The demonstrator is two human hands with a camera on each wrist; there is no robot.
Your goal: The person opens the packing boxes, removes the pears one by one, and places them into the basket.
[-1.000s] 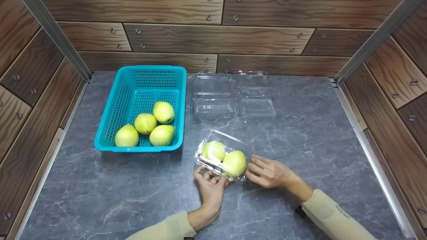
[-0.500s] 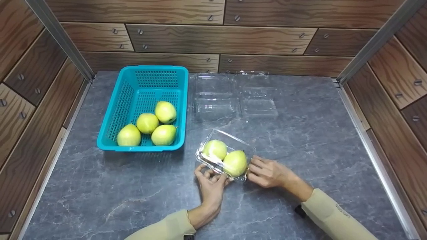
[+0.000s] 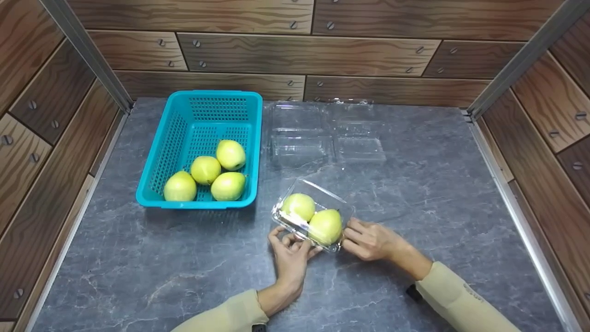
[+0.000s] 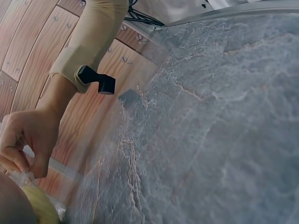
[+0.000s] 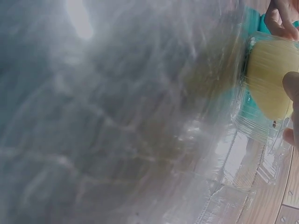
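Note:
A clear plastic clamshell container stands tilted to my view on the grey table, with two yellow-green pears inside. Shiny plastic passes over the front of the pears in the head view. At the container's near edge, my left hand pinches the rim between thumb and fingers. My right hand grips the right-hand corner with bent fingers. The left wrist view shows the right hand pinching a bit of clear plastic above a pear. Through the container wall in the right wrist view, one pear shows large.
A teal perforated basket stands to the left, holding several pears toward its near end. Several clear plastic containers sit in rows behind the hands, near the back wall. Wood-patterned panels border the table.
The head view has drifted slightly, so the whole scene sits a little further right. Both hands keep their holds on the container, with hardly any movement.

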